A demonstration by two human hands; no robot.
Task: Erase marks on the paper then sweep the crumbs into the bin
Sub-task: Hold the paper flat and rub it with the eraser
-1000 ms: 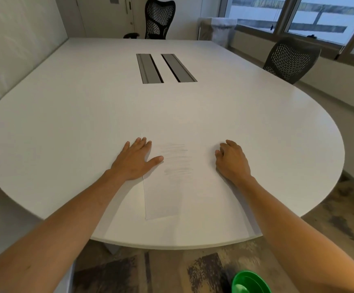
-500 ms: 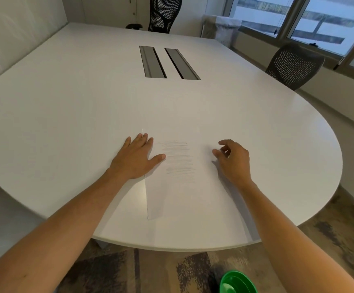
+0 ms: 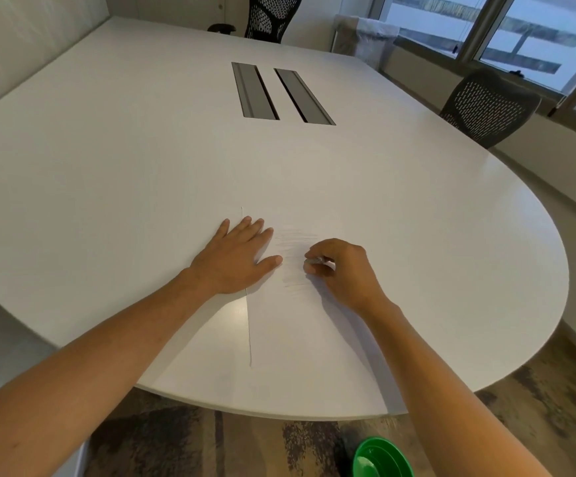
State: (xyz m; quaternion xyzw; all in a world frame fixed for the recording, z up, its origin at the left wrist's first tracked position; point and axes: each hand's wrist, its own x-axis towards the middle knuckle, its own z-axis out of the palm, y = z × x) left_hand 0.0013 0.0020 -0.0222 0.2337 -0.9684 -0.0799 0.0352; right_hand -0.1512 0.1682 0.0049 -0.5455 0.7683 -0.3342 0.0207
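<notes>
Paper (image 3: pixel 297 335), one thin, limp, slide-prone sheet at the tabletop's near edge, faint pencil marks (image 3: pixel 293 242) mid-sheet: left hand (image 3: pixel 236 258) flat, pinning its left edge; right hand (image 3: pixel 340 270) pinching small eraser (image 3: pixel 315 260); green bin (image 3: pixel 381 459) on floor below.

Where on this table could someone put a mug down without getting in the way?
The table is bare left of the left hand, right of the right hand, and between the paper and the two grey slots. It is crowded only where both hands work over the pencil marks.
</notes>
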